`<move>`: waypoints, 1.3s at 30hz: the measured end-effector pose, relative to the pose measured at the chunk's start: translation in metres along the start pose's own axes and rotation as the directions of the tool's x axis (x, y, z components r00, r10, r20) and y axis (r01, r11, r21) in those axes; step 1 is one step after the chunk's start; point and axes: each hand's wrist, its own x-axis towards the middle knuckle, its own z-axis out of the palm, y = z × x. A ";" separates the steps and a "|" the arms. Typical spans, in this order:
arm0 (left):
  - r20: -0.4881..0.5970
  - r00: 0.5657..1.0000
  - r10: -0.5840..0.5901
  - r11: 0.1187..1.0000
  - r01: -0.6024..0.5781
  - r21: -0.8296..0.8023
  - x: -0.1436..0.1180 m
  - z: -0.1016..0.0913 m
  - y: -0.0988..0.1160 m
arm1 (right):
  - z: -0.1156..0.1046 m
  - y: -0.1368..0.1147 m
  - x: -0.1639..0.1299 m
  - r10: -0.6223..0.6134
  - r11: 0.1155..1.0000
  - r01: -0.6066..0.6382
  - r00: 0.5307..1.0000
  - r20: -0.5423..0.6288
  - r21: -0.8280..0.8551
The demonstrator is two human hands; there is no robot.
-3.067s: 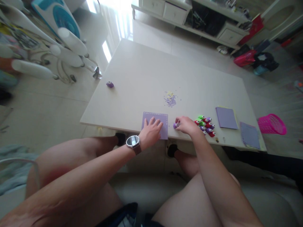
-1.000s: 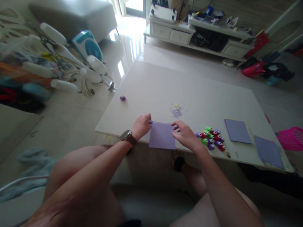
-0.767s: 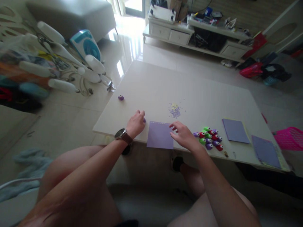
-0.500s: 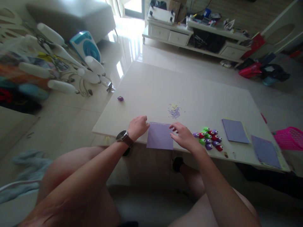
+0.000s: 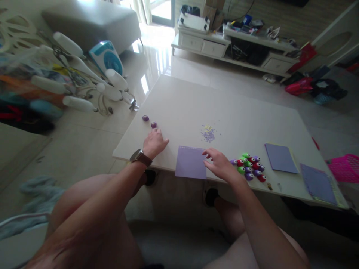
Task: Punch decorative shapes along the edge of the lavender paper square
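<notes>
A purple paper sheet point(image 5: 190, 166) lies at the near edge of the white table point(image 5: 224, 112). My right hand point(image 5: 221, 166) rests with spread fingers on the sheet's right edge. My left hand point(image 5: 153, 143), with a watch on the wrist, is out to the left, its fingers loosely curled just below a small purple punch point(image 5: 153, 124) that stands on the table. A second purple punch point(image 5: 145, 118) sits a little farther left. A cluster of several green, red and purple punches point(image 5: 248, 167) lies right of my right hand.
Purple and yellow paper bits point(image 5: 208, 133) are scattered mid-table. Two purple paper stacks point(image 5: 281, 158) point(image 5: 318, 184) lie at the right. A pink basket point(image 5: 344, 168) stands on the floor beyond the right edge. A drying rack point(image 5: 78, 86) and a fan point(image 5: 108, 58) stand left.
My left hand carried a small purple punch from the sheet's left corner out to the far left and set it down beside the other one. My right hand stayed on the sheet.
</notes>
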 end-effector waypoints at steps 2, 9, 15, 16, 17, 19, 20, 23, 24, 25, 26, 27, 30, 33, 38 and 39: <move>-0.003 0.997 0.083 0.996 -0.083 -0.021 -0.005 0.005 0.006 | -0.001 0.001 0.000 0.013 1.000 -0.013 1.000 -0.001 -0.016; 0.026 0.793 0.608 0.774 -0.586 -0.240 -0.055 0.035 0.054 | -0.033 0.038 -0.006 0.240 0.951 -0.238 0.971 -0.013 -0.199; 0.125 0.583 0.803 0.595 -0.771 -0.227 -0.090 0.057 0.065 | -0.062 0.083 -0.026 0.486 0.816 -0.484 0.870 -0.077 -0.317; 0.142 0.571 0.809 0.588 -0.781 -0.210 -0.092 0.059 0.063 | -0.061 0.086 -0.028 0.508 0.810 -0.493 0.860 -0.040 -0.316; 0.157 0.565 0.810 0.586 -0.787 -0.194 -0.093 0.061 0.062 | -0.060 0.088 -0.029 0.518 0.811 -0.491 0.856 0.000 -0.318; 0.171 0.567 0.806 0.591 -0.791 -0.162 -0.093 0.062 0.059 | -0.055 0.091 -0.029 0.510 0.818 -0.466 0.858 0.053 -0.336; 0.171 0.573 0.801 0.596 -0.789 -0.147 -0.093 0.062 0.058 | -0.052 0.091 -0.028 0.501 0.821 -0.451 0.863 0.064 -0.349; 0.158 0.595 0.788 0.613 -0.782 -0.112 -0.091 0.062 0.057 | -0.045 0.088 -0.022 0.456 0.833 -0.403 0.888 0.057 -0.378; 0.153 0.599 0.786 0.615 -0.781 -0.105 -0.091 0.062 0.057 | -0.043 0.086 -0.020 0.435 0.845 -0.382 0.898 0.067 -0.375; 0.150 0.600 0.786 0.616 -0.781 -0.102 -0.090 0.062 0.057 | -0.041 0.082 -0.017 0.412 0.862 -0.356 0.907 0.087 -0.361; 0.148 0.599 0.787 0.615 -0.782 -0.101 -0.090 0.061 0.058 | -0.039 0.079 -0.014 0.387 0.882 -0.332 0.915 0.111 -0.335; 0.146 0.599 0.788 0.614 -0.783 -0.103 -0.089 0.061 0.058 | -0.036 0.074 -0.012 0.362 0.902 -0.311 0.922 0.135 -0.299; 0.145 0.605 0.783 0.620 -0.776 -0.116 -0.089 0.061 0.060 | -0.029 0.061 -0.005 0.313 0.940 -0.280 0.935 0.168 -0.194; 0.150 0.620 0.770 0.637 -0.760 -0.126 -0.088 0.062 0.062 | -0.023 0.053 -0.001 0.313 0.939 -0.283 0.937 0.153 -0.194; 0.155 0.627 0.763 0.645 -0.752 -0.136 -0.088 0.063 0.065 | -0.015 0.050 0.000 0.301 0.937 -0.258 0.939 0.165 -0.236; 0.154 0.631 0.761 0.649 -0.749 -0.136 -0.088 0.063 0.065 | -0.014 0.049 0.001 0.286 0.940 -0.244 0.944 0.164 -0.237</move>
